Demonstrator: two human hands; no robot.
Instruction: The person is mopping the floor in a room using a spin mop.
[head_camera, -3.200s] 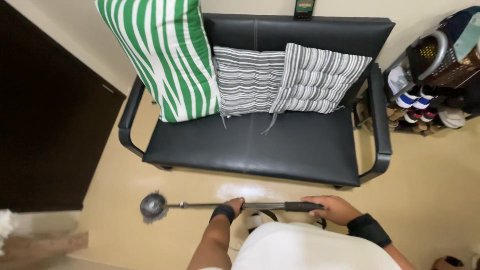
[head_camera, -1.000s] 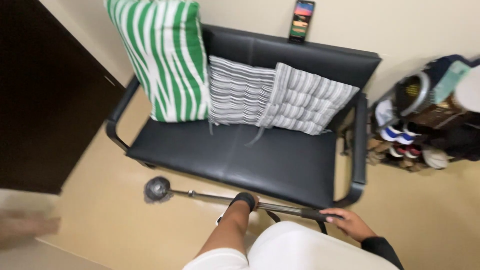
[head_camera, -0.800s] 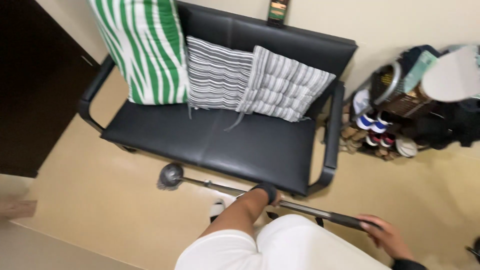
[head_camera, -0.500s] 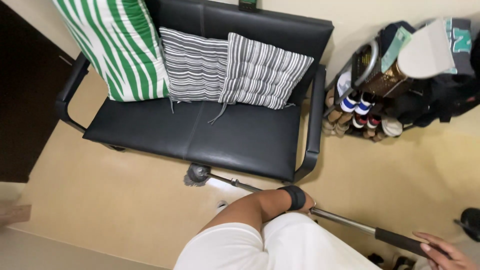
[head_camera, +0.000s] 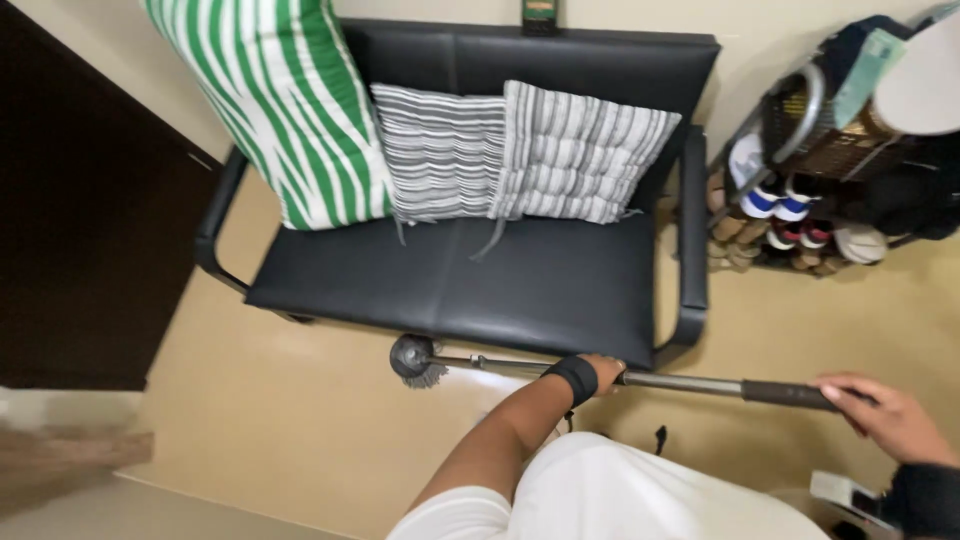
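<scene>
My left hand (head_camera: 598, 371), with a black wristband, grips the metal pole of a mop (head_camera: 520, 364) near its middle. My right hand (head_camera: 883, 412) closes on the pole's black grip at the far right. The grey mop head (head_camera: 415, 361) rests on the cream floor just in front of the black sofa (head_camera: 480, 270), near its front edge. The pole runs roughly level from left to right across my body.
A large green-and-white striped cushion (head_camera: 285, 100) and two grey striped cushions (head_camera: 520, 150) lean on the sofa back. A shoe rack (head_camera: 830, 200) with several shoes stands at the right. A dark door (head_camera: 70, 220) is on the left.
The mop head has slid from the left toward the middle of the sofa front. My hands moved right along with the pole, and the view shifted.
</scene>
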